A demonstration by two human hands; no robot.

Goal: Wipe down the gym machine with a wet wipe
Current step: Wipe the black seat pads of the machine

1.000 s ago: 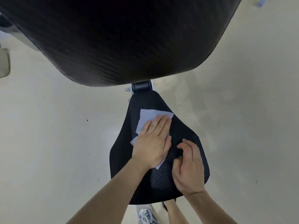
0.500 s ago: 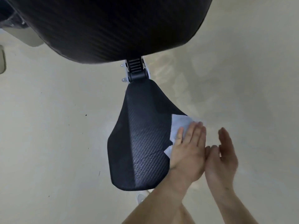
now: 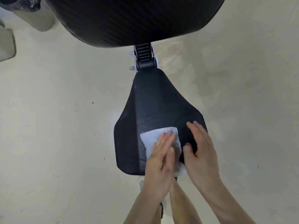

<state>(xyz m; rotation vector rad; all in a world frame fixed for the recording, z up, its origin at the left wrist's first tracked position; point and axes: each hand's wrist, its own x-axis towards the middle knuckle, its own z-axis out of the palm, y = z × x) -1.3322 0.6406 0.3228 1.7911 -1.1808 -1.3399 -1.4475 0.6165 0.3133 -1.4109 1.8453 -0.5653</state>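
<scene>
The gym machine's black textured seat pad [image 3: 155, 107] fills the centre of the head view, narrow at the far end and wide near me. A white wet wipe [image 3: 155, 135] lies flat on its near half. My left hand [image 3: 161, 160] presses the wipe down with flat fingers and covers its near part. My right hand [image 3: 200, 152] rests flat on the pad's right side, fingers apart, beside the wipe and holding nothing. A larger black back pad [image 3: 132, 18] spans the top, joined by a black ribbed bracket [image 3: 144, 55].
Pale beige floor [image 3: 56, 126] surrounds the seat on all sides. A beige machine base [image 3: 7, 44] sits at the far left edge. My legs and shoes [image 3: 174, 199] stand just below the seat's near edge.
My left hand has slid the wipe from the seat's right edge back to its near middle. My right hand came from off the seat's right side onto the pad.
</scene>
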